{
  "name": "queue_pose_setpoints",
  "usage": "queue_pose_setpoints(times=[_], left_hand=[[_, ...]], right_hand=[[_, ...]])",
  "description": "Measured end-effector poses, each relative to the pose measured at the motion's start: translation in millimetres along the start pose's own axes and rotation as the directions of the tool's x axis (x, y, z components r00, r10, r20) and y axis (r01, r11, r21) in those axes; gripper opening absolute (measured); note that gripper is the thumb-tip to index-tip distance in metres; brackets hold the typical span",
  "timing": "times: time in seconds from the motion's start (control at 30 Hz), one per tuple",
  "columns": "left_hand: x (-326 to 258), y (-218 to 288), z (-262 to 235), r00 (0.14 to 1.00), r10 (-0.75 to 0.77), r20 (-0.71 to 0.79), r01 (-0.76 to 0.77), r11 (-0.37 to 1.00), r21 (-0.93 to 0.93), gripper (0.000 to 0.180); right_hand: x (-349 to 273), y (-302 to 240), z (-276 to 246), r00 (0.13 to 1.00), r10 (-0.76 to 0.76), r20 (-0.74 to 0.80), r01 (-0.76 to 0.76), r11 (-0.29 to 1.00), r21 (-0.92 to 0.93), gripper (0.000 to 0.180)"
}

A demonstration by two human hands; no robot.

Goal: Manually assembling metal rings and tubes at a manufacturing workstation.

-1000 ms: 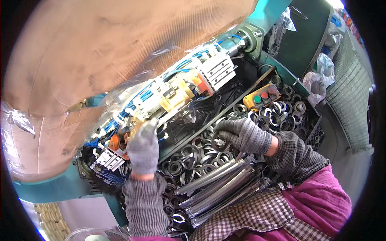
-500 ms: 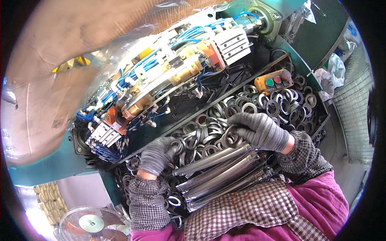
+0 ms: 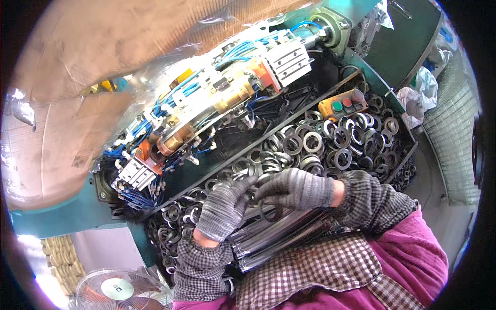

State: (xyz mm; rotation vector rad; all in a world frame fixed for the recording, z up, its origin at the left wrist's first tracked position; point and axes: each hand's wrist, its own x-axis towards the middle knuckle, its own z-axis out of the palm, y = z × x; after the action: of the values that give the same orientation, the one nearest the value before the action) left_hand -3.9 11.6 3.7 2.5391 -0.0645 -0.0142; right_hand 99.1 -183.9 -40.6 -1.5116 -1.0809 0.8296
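Left hand [image 3: 223, 206]: gloved, fingers curling onto metal rings [image 3: 310, 147] in tray [image 3: 408, 150]
Right hand [image 3: 297, 188]: gloved, fingers closing together, touching rings beside steel rods [image 3: 279, 235]

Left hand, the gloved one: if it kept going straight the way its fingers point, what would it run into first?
The left hand points up and right, toward the right hand. Its fingertips sit almost against that hand's fingertips over the metal rings, so it would probably meet them first, though depth is unclear.
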Motion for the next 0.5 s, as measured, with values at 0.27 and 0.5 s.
queue_pose_setpoints(times=[0.27, 0.5], left_hand=[[-2, 12, 20, 0.955, 0.074, -0.286, -0.175, 0.922, -0.346, 0.071], [-5, 0, 3, 0.982, -0.158, 0.107, 0.186, 0.676, -0.713, 0.079]], right_hand=[[7, -10, -15, 0.964, 0.254, -0.083, -0.200, 0.891, 0.407, 0.031], [17, -27, -39, 0.993, 0.070, -0.094, -0.074, 0.996, -0.040, 0.042]])
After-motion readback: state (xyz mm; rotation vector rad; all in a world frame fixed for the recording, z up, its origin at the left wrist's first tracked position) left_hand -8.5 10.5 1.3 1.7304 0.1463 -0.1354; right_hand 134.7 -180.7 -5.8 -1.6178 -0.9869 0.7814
